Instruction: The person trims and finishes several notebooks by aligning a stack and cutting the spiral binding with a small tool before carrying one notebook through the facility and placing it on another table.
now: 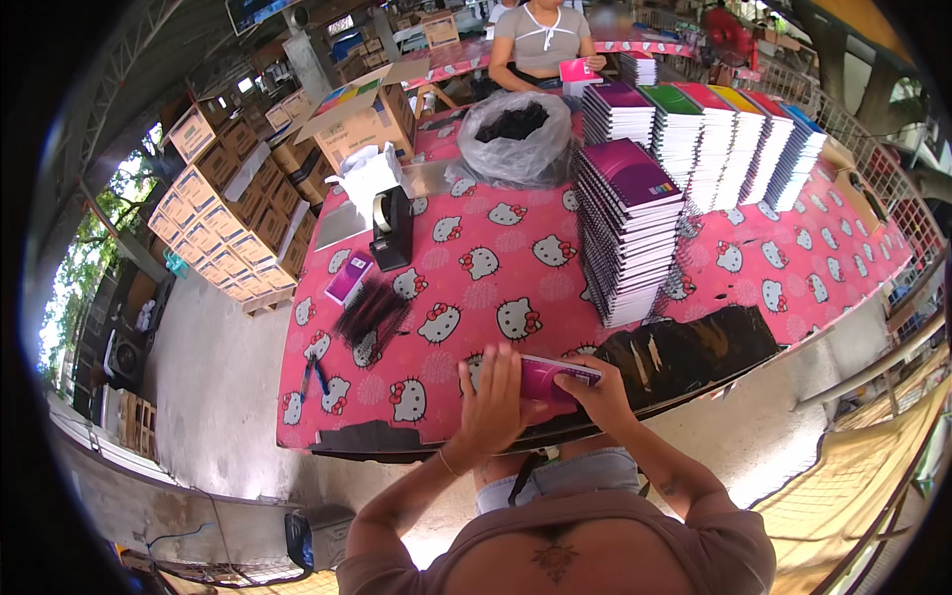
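Note:
A purple notebook (543,381) lies between my hands at the near edge of the table. My right hand (601,399) grips its right end, thumb pressed on the cover. My left hand (490,405) is at its left end with the fingers stretched out flat. Just beyond them stands a tall stack of purple spiral notebooks (627,238). To the left lie a bundle of black binding coils (373,311), a small purple-and-white notebook (349,278) and dark-handled pliers (315,375). The underside of the held notebook is hidden.
Stacks of coloured notebooks (722,149) line the table's right side. A clear plastic bag of black coils (516,139), a black tape dispenser (393,230) and an open carton (365,121) stand farther back. Another person (545,45) works across the table. Boxes (233,213) are piled at left.

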Motion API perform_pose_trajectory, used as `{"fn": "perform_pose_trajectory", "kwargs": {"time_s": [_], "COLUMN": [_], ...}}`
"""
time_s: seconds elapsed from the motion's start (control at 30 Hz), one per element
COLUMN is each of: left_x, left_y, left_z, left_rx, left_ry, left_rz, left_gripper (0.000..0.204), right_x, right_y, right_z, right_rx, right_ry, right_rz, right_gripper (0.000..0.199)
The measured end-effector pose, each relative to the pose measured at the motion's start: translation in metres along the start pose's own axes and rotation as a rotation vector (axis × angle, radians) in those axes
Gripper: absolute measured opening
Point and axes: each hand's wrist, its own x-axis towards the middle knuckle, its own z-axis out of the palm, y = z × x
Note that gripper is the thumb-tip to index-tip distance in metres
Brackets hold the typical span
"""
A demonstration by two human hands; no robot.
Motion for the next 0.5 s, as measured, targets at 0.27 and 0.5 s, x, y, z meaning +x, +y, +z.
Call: {"fn": "perform_pose_trajectory", "kwargs": {"time_s": [0.27, 0.5], "left_x": [0.012, 0.037], "left_y": [0.007, 0.000], "left_z": [-0.016, -0.032], "left_rx": [-0.102, -0.117], "left_ry": [-0.139, -0.069], "left_rz": [0.036, 0.051], "left_gripper": [0.087, 0.090], "right_x": [0.002, 0.005], "right_y": [-0.015, -0.025], "right_z": [0.007, 0.010], "right_rx": [0.232, 0.149], "right_ry": [0.130, 0.101], "right_rz": [0.101, 0.142], "right_gripper": [0.020, 0.022]}}
